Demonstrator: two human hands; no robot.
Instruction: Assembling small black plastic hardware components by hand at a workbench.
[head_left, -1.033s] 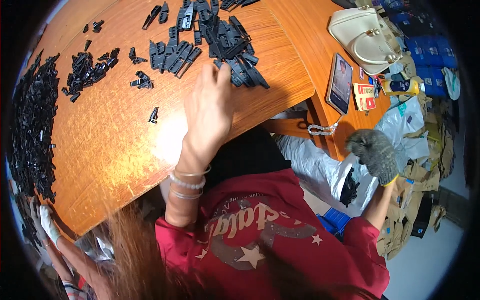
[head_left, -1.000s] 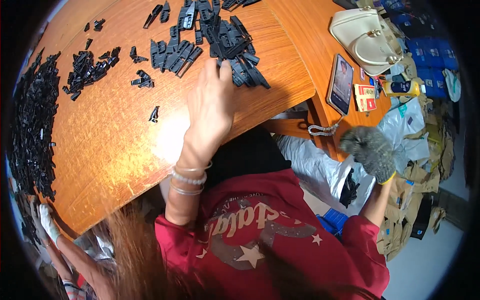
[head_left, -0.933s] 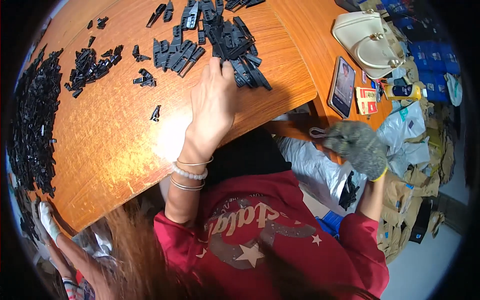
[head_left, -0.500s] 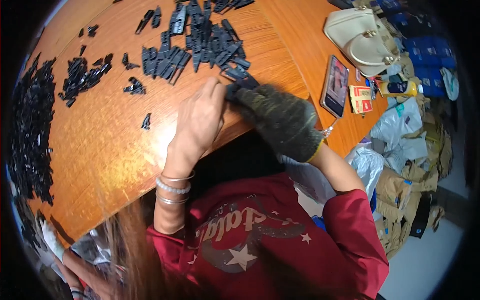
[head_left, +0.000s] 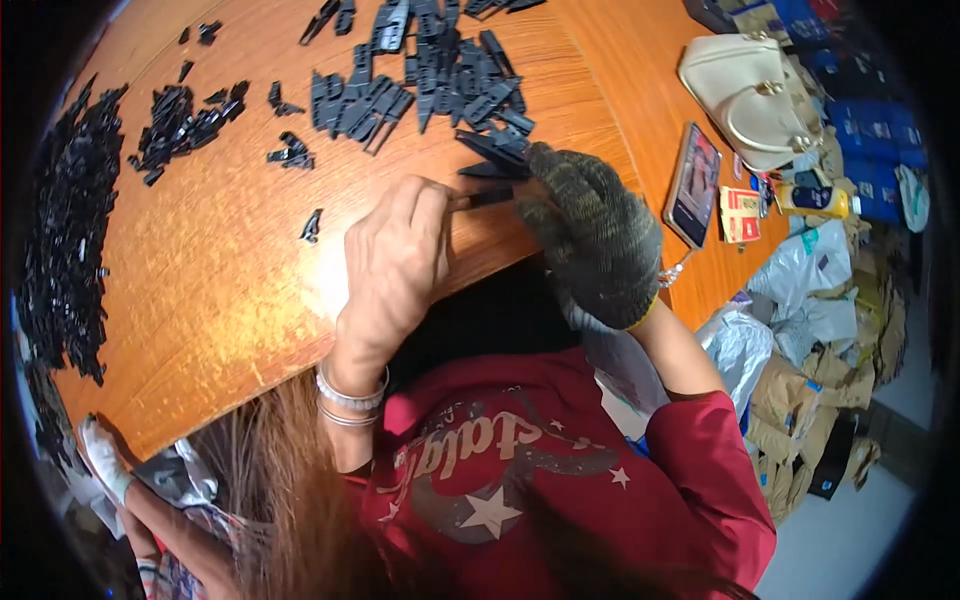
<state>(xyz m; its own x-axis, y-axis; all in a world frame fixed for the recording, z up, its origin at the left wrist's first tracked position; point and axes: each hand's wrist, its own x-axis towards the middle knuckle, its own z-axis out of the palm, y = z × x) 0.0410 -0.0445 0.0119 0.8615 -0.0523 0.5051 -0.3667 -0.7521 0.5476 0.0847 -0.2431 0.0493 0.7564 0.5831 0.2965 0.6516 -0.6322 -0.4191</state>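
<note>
My bare left hand (head_left: pixel 400 255), with bracelets at its wrist, is closed in a pinch on one end of a small black plastic part (head_left: pixel 490 197). At the other end of that part is my right hand (head_left: pixel 595 235), in a dark knitted glove, its fingers curled against it. The glove partly hides what it grips. Pointed black pieces (head_left: pixel 495 152) show just beyond the gloved fingertips; whether they touch the glove I cannot tell. Past them lies a loose pile of flat black plastic parts (head_left: pixel 440 75) on the wooden table (head_left: pixel 230 330).
A heap of slim black parts (head_left: pixel 75 220) covers the table's left side, with a smaller cluster (head_left: pixel 185 125) nearby. On the right are a phone (head_left: pixel 693 185), a cream handbag (head_left: pixel 735 90), a red-and-tan packet (head_left: pixel 740 215) and a yellow bottle (head_left: pixel 815 200). A co-worker's gloved hand (head_left: pixel 103 455) shows lower left.
The view has shifted, so the table's contents sit further right. My hands are slightly further apart, and the black part now shows in the gap between them. The right glove has turned more upright.
</note>
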